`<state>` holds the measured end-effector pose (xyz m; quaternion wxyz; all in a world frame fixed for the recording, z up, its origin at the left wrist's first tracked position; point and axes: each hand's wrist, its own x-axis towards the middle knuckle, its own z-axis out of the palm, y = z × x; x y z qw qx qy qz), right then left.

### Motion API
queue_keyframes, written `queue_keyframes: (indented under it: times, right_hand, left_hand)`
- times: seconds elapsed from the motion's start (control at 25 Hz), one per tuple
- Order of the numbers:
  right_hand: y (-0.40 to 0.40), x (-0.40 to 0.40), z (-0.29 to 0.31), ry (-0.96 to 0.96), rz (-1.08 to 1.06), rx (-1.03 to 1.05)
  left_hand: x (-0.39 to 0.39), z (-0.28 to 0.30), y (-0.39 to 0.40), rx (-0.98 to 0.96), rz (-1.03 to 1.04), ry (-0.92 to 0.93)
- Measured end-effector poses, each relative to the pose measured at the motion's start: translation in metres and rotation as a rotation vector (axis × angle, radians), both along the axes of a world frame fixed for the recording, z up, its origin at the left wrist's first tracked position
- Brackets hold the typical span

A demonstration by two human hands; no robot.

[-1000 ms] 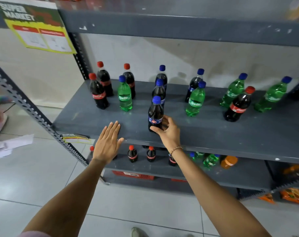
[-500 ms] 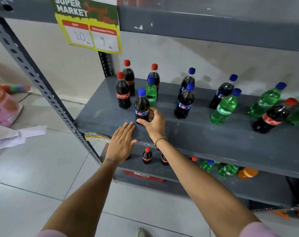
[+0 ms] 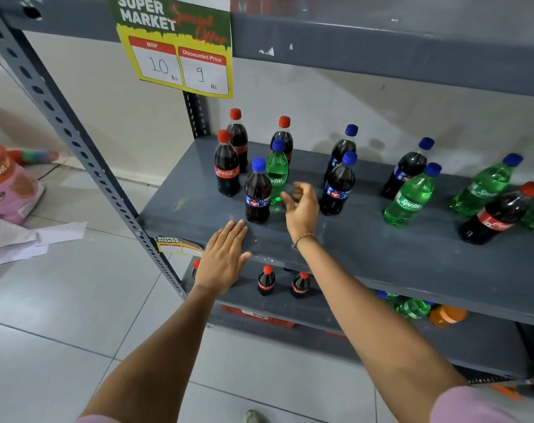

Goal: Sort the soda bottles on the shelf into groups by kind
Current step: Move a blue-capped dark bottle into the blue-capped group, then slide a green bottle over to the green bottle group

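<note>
Shelf [image 3: 381, 254] held mixed upright bottles. Far left: three red-cap Coca-Cola bottles [image 3: 227, 166], dark cola inside. Left hand [image 3: 223, 254] lay flat on the front edge, fingers together, holding nothing. Just beyond it stood a blue-cap cola bottle [image 3: 257, 192], a green Sprite bottle [image 3: 277, 174] behind. Right hand [image 3: 302, 209] hovered beside, fingers spread, empty.
</note>
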<state>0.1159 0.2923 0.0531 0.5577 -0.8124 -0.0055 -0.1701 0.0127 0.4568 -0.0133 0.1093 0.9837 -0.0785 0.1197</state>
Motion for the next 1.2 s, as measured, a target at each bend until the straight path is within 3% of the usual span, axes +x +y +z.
queue_keyframes:
  times: [0.12,0.28,0.48,0.64,0.96,1.2]
  right_hand:
    - [0.001,0.013,0.002,0.113,0.109,-0.076]
    - [0.005,0.024,0.003,0.244,0.234,-0.002]
    - [0.009,0.028,0.002,0.278,0.167,0.128]
    - [-0.008,0.011,-0.001,0.189,0.176,0.025]
    - [-0.094,-0.051,-0.010,0.186,0.120,0.154]
    - [-0.194,-0.084,-0.013,0.134,-0.025,0.115]
  left_hand:
    - [-0.002,-0.001,0.001,0.003,0.002,-0.013]
    - [-0.002,0.000,0.001,-0.005,0.005,-0.013]
    - [-0.002,-0.001,0.001,-0.007,0.007,-0.016]
    - [-0.004,0.000,0.000,0.013,0.017,-0.020]
    - [-0.019,0.002,-0.048,-0.101,0.184,-0.077]
    - [-0.024,0.006,-0.147,-0.036,-0.031,-0.046]
